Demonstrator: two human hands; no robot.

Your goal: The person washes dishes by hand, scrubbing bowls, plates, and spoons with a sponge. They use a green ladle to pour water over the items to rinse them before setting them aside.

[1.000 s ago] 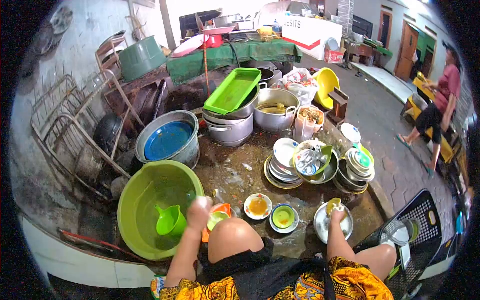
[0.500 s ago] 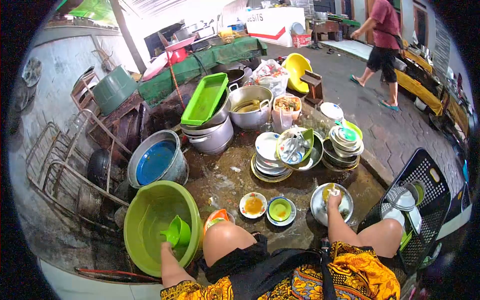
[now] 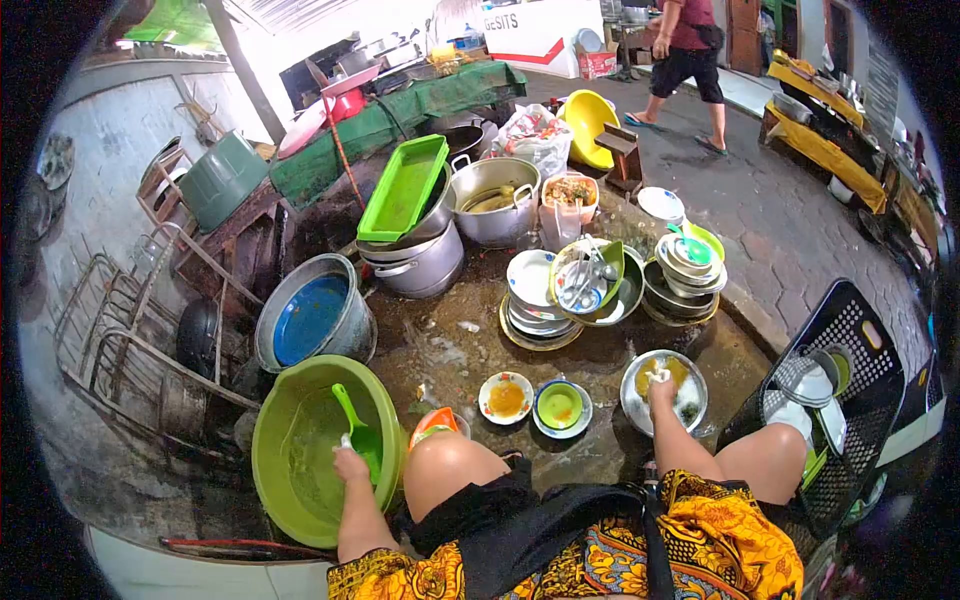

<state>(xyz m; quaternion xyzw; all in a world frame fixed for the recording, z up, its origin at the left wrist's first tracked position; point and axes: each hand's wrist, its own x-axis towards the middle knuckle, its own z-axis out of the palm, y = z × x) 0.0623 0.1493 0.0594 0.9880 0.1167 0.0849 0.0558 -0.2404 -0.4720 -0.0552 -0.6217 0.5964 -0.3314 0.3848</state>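
At the left, my left hand (image 3: 349, 462) is closed at the rim of a bright green dipper (image 3: 369, 452), its handle pointing up, inside a large olive-green tub (image 3: 268, 450) of water. A small white patch shows at those fingertips. My right hand (image 3: 661, 390) reaches into a round metal basin (image 3: 628, 400) of suds and yellowish liquid. Its fingers are closed around something white and foamy that I cannot make out. Between the hands sit a flowered bowl (image 3: 506, 398) with orange-brown residue and a green bowl (image 3: 560, 406) on a plate.
Stacked plates (image 3: 540, 330), a colander with spoons (image 3: 580, 285) and piled bowls (image 3: 690, 268) stand ahead. A black crate (image 3: 850, 350) holding dishes leans at right. Big pots (image 3: 420, 262) and a bucket (image 3: 318, 312) are at left. A person (image 3: 688, 70) walks beyond on the paving.
My left hand has moved up in the tub, and the dipper has turned from handle left to handle up. My right hand has shifted slightly within the basin. The person has walked left.
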